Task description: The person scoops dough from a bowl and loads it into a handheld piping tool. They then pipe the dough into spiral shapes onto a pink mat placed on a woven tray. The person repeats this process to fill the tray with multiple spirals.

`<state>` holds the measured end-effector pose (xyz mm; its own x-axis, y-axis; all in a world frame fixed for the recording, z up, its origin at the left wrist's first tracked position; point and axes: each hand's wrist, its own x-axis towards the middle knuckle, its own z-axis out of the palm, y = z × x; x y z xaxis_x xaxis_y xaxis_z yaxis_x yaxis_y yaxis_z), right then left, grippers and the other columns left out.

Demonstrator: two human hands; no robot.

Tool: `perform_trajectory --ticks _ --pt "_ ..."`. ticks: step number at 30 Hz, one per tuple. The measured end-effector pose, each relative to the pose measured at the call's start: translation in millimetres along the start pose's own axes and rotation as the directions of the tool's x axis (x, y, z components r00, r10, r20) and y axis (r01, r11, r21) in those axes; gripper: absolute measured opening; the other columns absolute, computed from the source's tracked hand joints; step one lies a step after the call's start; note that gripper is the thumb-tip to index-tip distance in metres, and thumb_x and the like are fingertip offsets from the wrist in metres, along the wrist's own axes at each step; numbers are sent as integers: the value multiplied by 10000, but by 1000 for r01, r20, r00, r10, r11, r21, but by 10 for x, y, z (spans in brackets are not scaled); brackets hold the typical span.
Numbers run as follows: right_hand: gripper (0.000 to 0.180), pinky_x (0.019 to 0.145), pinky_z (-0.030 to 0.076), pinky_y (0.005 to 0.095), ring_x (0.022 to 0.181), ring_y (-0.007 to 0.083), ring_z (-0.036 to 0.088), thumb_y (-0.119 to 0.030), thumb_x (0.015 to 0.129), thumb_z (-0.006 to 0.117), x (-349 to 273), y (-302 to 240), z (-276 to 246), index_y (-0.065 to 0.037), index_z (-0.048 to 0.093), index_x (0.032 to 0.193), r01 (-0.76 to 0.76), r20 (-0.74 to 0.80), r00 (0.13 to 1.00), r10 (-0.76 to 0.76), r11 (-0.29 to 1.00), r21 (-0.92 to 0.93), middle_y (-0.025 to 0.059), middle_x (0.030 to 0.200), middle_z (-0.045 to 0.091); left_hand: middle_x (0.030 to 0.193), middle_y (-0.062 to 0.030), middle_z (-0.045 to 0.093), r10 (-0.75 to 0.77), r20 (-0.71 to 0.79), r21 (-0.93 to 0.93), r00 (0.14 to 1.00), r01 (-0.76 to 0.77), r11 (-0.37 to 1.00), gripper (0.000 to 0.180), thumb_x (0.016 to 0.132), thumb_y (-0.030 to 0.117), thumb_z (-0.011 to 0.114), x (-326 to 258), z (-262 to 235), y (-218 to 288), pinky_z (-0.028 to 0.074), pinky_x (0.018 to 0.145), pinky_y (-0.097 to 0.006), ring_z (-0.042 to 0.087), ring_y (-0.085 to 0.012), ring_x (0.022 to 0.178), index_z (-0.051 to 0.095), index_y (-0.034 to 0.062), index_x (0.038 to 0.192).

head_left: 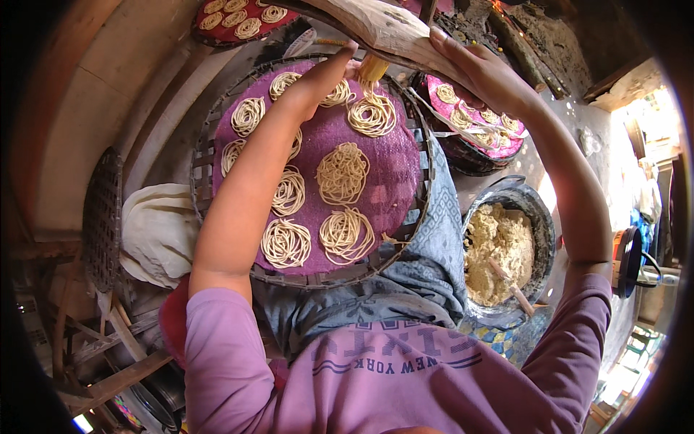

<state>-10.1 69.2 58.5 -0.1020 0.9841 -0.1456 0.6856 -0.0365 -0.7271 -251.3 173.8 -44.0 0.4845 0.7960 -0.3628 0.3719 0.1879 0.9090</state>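
Observation:
A long wooden press [390,29] slants over the far side of a round woven tray [340,278]. My right hand [491,76] is wrapped round its right end. Beneath the wood, my left hand [314,87] is curled beside the yellow nozzle [373,69], seemingly gripping the press; part of its fingers is hidden. Pale dough strands hang from the nozzle onto a noodle coil [371,116]. Several other coils lie on the tray's purple cloth [401,170], with a denser tangled one [343,173] among them. The tray rests over my lap.
At right stands a dark bucket [548,231] of crumbly dough [499,231] with a wooden stick [513,286] in it. Beyond are a cloth-covered basket [470,160] with coils and some logs [520,50]. Another coil tray [271,32] sits far left, a pale sheet [155,231] nearer.

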Motion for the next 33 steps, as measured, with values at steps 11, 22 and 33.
perform_trajectory --ticks 11,22,33 --pt "625 409 307 237 403 54 390 -601 980 328 -155 57 -10 -47 597 874 -8 -40 999 11 996 84 -31 511 428 1532 -92 296 544 111 959 831 -234 162 709 853 409 662 -1049 358 -295 318 1055 -469 437 -356 1182 387 83 1420" --pt "627 845 497 304 916 156 629 -526 1011 321 -312 -600 278 -4 571 1252 163 344 825 -449 770 617 119 1021 656 1334 -155 512 883 -141 892 448 -329 309 618 857 288 711 -1841 -251 -557 363 1062 -402 475 -249 1242 451 22 1350" --pt "389 992 389 425 1167 304 503 16 775 485 635 348 1131 -170 731 1012 396 -48 885 -464 801 -450 118 1152 562 1239 -135 558 367 -929 363 -46 -300 882 389 870 39 631 -3727 -550 -1717 428 970 -365 546 -234 1098 525 -32 1237"
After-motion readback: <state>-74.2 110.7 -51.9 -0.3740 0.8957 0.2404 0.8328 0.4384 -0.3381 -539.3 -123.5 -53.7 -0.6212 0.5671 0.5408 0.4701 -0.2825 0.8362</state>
